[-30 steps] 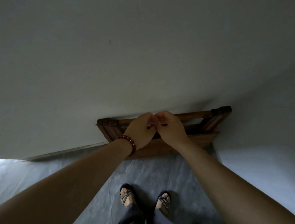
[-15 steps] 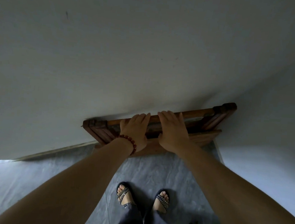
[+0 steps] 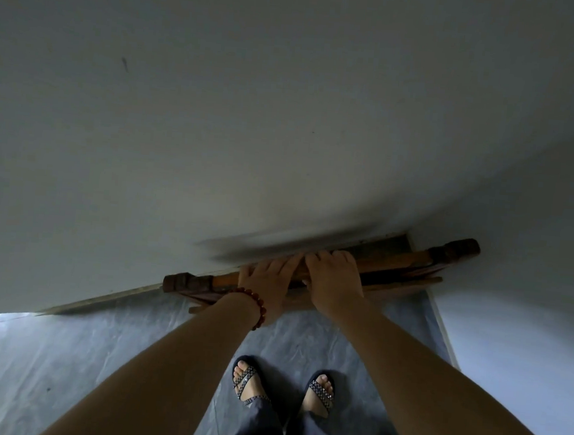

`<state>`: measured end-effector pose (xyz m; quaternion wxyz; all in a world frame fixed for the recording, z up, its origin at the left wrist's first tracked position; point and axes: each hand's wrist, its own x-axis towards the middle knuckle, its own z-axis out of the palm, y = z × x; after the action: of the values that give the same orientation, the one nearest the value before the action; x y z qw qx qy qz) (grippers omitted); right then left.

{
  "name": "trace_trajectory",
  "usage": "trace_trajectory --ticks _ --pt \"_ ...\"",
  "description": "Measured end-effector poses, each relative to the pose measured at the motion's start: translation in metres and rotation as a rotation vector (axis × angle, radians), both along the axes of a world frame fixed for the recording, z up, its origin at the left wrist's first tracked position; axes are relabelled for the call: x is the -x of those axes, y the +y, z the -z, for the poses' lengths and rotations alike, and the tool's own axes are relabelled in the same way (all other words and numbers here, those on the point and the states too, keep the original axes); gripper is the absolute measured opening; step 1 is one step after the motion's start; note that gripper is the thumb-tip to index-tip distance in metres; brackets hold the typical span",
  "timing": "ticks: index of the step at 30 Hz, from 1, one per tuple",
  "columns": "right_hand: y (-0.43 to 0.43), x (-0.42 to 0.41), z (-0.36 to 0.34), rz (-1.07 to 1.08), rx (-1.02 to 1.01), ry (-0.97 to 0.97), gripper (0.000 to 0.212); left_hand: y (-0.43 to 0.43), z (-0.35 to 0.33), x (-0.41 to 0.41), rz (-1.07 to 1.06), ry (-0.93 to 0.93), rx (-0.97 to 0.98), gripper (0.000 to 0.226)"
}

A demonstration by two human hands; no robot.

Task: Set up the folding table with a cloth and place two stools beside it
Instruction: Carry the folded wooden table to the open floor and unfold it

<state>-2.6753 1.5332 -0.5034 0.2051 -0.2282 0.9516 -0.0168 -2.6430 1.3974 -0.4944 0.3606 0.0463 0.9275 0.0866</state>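
Observation:
The folding table [image 3: 399, 264] is folded flat, a dark wooden frame standing on edge along the foot of the wall in a dim corner. My left hand [image 3: 267, 281], with a red bead bracelet at the wrist, and my right hand [image 3: 332, 278] sit side by side on its top rail, fingers hooked over the far side. A narrow dark gap shows between the table's right part and the wall. No cloth or stools are in view.
A plain white wall [image 3: 287, 114] fills the upper view and a second wall [image 3: 531, 277] closes the corner on the right. Grey marbled floor [image 3: 62, 354] spreads left and below. My sandalled feet [image 3: 248, 382] stand just behind the table.
My hands went from touching each other above the table to lying on its top rail, then curling over it. The table's top has come slightly off the wall.

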Motion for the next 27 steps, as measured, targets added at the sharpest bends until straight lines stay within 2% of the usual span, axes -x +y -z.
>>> trace_trajectory --ticks 4,8,11,14,16,19,20,23,27 --pt "0.006 0.003 -0.004 -0.041 0.009 -0.08 0.033 0.005 0.0 -0.008 0.001 -0.025 0.033 0.086" --pt "0.004 0.005 -0.006 0.009 -0.061 -0.209 0.031 0.009 0.002 -0.019 0.016 -0.032 0.042 0.091" --pt "0.003 -0.003 -0.004 0.055 -0.05 -0.159 0.016 0.011 0.005 -0.025 0.016 0.004 0.036 0.09" --pt "0.008 -0.01 -0.001 0.019 -0.056 -0.078 0.018 0.011 0.006 -0.026 0.004 0.021 0.012 0.087" --pt "0.016 -0.007 -0.001 0.016 -0.058 -0.08 0.022 0.009 0.007 -0.023 -0.02 0.028 -0.006 0.075" --pt "0.031 0.001 -0.003 0.079 -0.136 -0.17 0.035 0.003 0.005 -0.013 -0.054 -0.032 -0.074 0.019" --pt "0.034 0.001 -0.003 0.069 -0.169 -0.203 0.04 0.002 0.006 -0.01 -0.042 -0.079 -0.075 0.014" --pt "0.039 -0.006 -0.001 -0.009 -0.19 -0.239 0.043 0.003 0.01 -0.012 0.05 -0.152 -0.031 0.03" --pt "0.047 -0.015 -0.002 -0.055 -0.147 -0.219 0.038 0.005 0.009 -0.021 0.069 -0.119 -0.054 0.03"
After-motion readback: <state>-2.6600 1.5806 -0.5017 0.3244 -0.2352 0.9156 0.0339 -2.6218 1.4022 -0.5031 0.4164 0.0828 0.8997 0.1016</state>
